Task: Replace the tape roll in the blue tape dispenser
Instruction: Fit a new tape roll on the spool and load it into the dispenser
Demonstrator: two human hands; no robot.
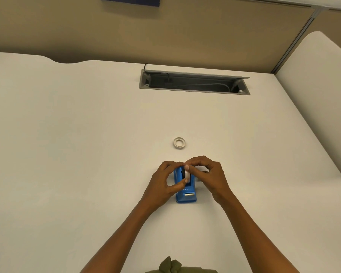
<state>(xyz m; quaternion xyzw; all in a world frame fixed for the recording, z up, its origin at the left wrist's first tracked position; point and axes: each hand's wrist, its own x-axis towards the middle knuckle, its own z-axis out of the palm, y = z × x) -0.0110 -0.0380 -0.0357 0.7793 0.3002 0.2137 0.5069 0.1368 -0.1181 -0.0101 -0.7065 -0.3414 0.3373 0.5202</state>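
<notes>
White desk [87,134] is carrying the dispenser [186,194] near its front edge; both hands, left [163,184] and right [207,174], are pinching a roll [187,174] in its cradle, another ring [179,143] lying spare, so seating looks unfinished.

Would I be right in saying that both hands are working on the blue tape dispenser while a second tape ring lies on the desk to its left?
Not quite. In the head view, both hands, left and right, are at the blue tape dispenser, but the second tape ring lies on the desk beyond it, farther from the person, not to its left.
</notes>
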